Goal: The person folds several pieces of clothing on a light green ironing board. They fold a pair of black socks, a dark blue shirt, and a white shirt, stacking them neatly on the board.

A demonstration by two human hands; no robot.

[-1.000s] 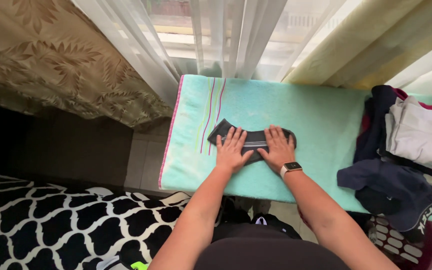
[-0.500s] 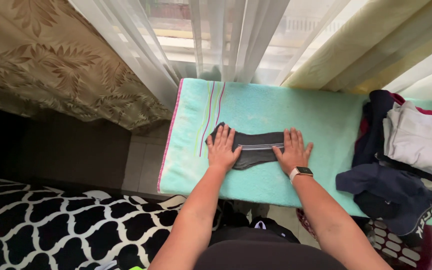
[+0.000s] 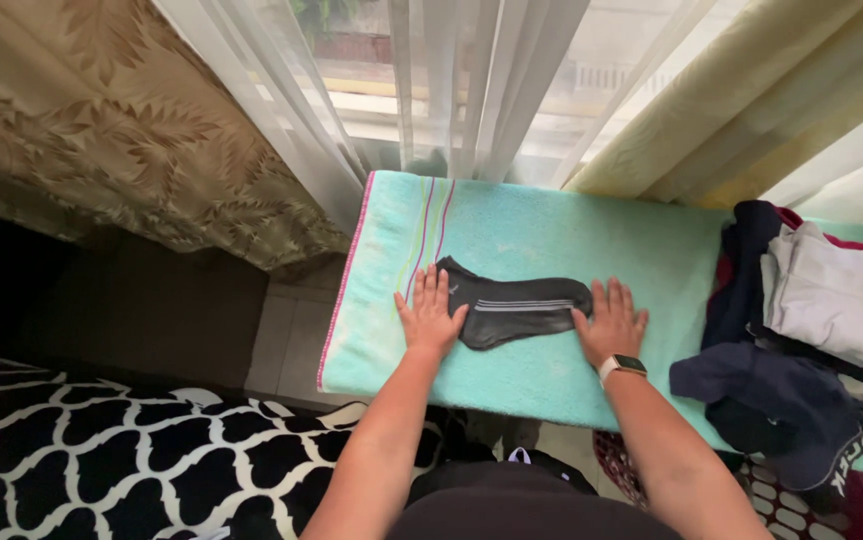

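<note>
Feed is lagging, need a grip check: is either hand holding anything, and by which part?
Nothing is gripped. The left hand and right hand lie flat and open at opposite ends of the dark grey striped sock on the turquoise towel.

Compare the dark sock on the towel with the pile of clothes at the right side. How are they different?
The sock lies flat and spread out as a single piece; the pile of clothes is crumpled and stacked in several layers. The sock is dark grey with thin pale stripes; the pile mixes navy, light grey and a bit of red. The left hand and right hand rest at the sock's ends; nothing touches the pile. Both lie on the turquoise towel.
</note>
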